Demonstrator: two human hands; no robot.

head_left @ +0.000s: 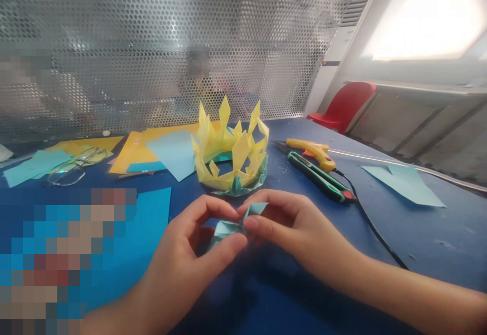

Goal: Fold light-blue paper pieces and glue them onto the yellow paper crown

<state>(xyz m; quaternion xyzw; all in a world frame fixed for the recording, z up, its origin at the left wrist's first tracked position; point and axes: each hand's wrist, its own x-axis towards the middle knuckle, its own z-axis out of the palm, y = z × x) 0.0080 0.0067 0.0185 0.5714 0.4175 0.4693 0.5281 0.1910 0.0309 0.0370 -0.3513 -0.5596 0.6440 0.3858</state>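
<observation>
Between my two hands is a small folded piece of light teal paper (227, 228), held just above the blue table. My left hand (201, 243) pinches its left part between thumb and fingers. My right hand (285, 218) grips the right end, where a narrow flap sticks up past the thumb. The fingers cover part of the folds. Right behind my hands stands a yellow paper crown (240, 152) with pointed diamond tips. Folded teal paper (239, 188) runs along the crown's lower front and right edge.
Right of the crown lie a yellow glue gun (310, 148) with a black cord and a green-black utility knife (317, 176). A teal sheet (403, 183) is farther right. Leftward are glasses (78, 167), coloured sheets and a blue sheet (133, 254). A perforated metal screen (152, 45) stands behind.
</observation>
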